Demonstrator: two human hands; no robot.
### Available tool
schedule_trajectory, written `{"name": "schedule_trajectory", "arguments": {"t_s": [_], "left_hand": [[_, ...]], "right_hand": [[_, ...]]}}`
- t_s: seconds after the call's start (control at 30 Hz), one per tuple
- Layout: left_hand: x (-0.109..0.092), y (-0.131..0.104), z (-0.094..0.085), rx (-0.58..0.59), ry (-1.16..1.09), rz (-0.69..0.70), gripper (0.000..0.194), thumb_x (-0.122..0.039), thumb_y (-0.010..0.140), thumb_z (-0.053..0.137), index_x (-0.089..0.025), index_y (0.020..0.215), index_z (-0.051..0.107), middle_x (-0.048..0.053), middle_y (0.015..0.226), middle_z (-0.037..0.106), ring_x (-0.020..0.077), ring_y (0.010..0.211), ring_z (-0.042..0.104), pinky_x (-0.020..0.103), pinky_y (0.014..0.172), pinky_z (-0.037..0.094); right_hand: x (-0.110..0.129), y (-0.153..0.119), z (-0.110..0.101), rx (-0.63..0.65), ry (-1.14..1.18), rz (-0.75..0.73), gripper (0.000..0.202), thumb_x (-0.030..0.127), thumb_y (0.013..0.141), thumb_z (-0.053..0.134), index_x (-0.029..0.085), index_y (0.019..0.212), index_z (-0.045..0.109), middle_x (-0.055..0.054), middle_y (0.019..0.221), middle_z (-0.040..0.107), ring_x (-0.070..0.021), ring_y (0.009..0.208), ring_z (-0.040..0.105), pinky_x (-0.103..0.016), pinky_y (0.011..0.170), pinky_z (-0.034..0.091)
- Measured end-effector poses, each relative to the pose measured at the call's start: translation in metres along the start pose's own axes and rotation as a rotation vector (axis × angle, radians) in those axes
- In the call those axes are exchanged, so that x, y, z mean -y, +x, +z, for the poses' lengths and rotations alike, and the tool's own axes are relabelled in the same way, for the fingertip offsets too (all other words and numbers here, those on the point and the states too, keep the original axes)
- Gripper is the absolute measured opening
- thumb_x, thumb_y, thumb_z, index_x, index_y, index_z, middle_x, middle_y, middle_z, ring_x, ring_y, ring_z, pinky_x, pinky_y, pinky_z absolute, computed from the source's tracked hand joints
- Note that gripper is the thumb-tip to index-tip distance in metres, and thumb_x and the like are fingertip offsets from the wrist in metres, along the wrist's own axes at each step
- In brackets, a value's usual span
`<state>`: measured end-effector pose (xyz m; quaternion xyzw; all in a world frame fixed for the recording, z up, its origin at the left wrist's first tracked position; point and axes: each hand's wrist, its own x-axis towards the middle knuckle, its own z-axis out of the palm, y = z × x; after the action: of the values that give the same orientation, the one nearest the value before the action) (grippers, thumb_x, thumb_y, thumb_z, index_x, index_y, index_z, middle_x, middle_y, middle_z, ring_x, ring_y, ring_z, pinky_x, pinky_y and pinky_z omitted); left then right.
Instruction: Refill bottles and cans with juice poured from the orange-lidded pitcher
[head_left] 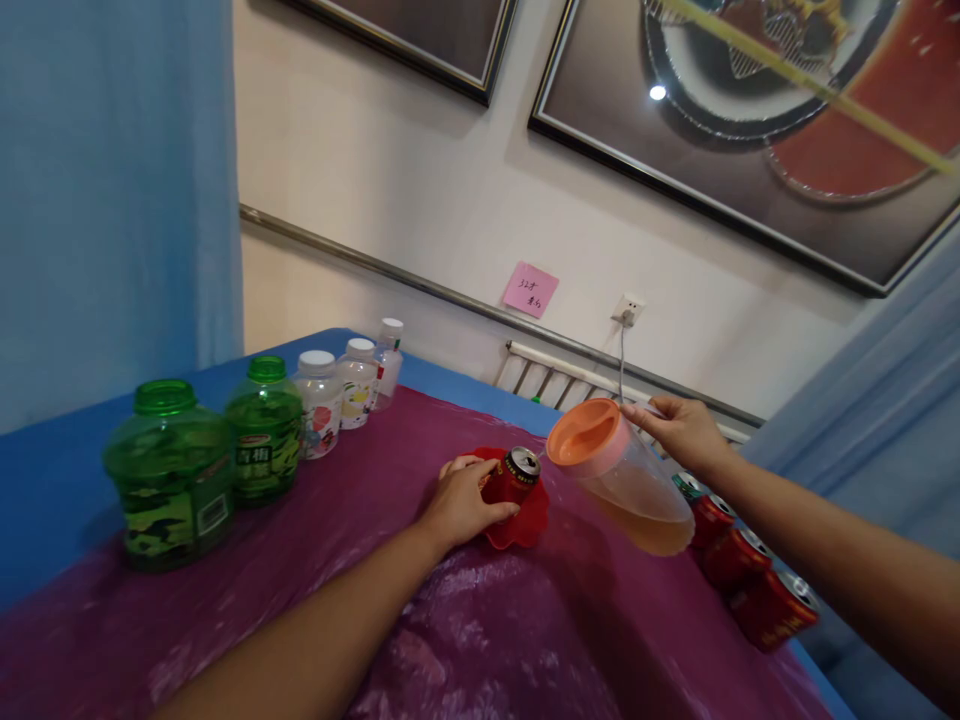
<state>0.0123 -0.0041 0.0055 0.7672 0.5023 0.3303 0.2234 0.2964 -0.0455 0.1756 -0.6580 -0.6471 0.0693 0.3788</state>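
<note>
My left hand is wrapped round a dark red can, which leans slightly over a red scalloped dish or funnel-like piece. My right hand grips the handle of a clear pitcher with an orange lid. The pitcher is tilted to the left, its lid side close to the can's top, and holds a pale brown liquid. Whether liquid passes between spout and can is too small to tell.
Two green jars and several clear bottles with white caps stand at the left. Several cans line the right edge. Purple sheeting covers the blue table. Behind is a wall with a socket.
</note>
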Motion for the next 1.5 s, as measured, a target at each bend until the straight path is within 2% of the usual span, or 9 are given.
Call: {"name": "schedule_trajectory", "arguments": {"t_s": [0.17,0.37,0.57,1.07,1.3,1.5], "left_hand": [[0.0002,0.0000,0.0002,0.003,0.000,-0.008,0.066,-0.052,0.064,0.085,-0.028,0.124,0.071,0.008,0.127,0.068,0.0319,0.123,0.057,0.043,0.108,0.040],[0.0004,0.0002,-0.0001,0.005,0.000,0.001,0.064,-0.052,0.064,0.084,-0.028,0.121,0.071,0.007,0.126,0.069,0.0314,0.123,0.058,0.042,0.109,0.039],[0.0000,-0.0001,-0.0004,0.006,0.001,0.001,0.063,-0.052,0.064,0.085,-0.028,0.121,0.071,0.007,0.125,0.069,0.0316,0.122,0.058,0.042,0.107,0.040],[0.0008,0.0000,-0.0002,0.013,0.001,0.007,0.062,-0.053,0.064,0.084,-0.028,0.120,0.072,0.008,0.125,0.069,0.0323,0.122,0.058,0.043,0.107,0.040],[0.0009,0.0001,0.0006,0.009,-0.001,0.001,0.064,-0.052,0.063,0.085,-0.028,0.121,0.071,0.008,0.125,0.069,0.0322,0.122,0.058,0.043,0.108,0.041],[0.0013,0.0001,0.0013,0.012,-0.001,-0.004,0.066,-0.053,0.063,0.085,-0.028,0.122,0.071,0.009,0.126,0.069,0.0325,0.122,0.058,0.043,0.108,0.041]], "right_hand": [[0.0024,-0.0009,-0.0007,-0.017,0.003,0.003,0.069,0.086,0.063,0.066,0.024,0.053,0.037,0.007,0.051,0.028,-0.0085,0.047,0.028,-0.024,0.042,0.021],[0.0054,-0.0020,-0.0025,-0.007,0.018,0.013,0.069,0.088,0.062,0.065,0.023,0.053,0.041,0.007,0.050,0.029,-0.0088,0.047,0.028,-0.024,0.042,0.023],[0.0024,-0.0009,-0.0031,-0.032,0.002,-0.045,0.072,0.088,0.063,0.065,0.024,0.052,0.034,0.007,0.051,0.027,-0.0081,0.049,0.025,-0.024,0.043,0.019],[0.0005,-0.0009,-0.0052,-0.019,-0.010,-0.017,0.069,0.086,0.065,0.065,0.023,0.054,0.040,0.007,0.051,0.029,-0.0087,0.047,0.027,-0.024,0.042,0.020],[-0.0019,0.0002,-0.0062,-0.039,-0.032,-0.061,0.070,0.086,0.066,0.065,0.024,0.052,0.036,0.007,0.051,0.026,-0.0085,0.048,0.026,-0.024,0.042,0.019],[0.0001,-0.0002,-0.0067,-0.007,-0.025,-0.006,0.068,0.085,0.065,0.065,0.024,0.054,0.040,0.007,0.050,0.027,-0.0088,0.046,0.028,-0.024,0.041,0.022]]}}
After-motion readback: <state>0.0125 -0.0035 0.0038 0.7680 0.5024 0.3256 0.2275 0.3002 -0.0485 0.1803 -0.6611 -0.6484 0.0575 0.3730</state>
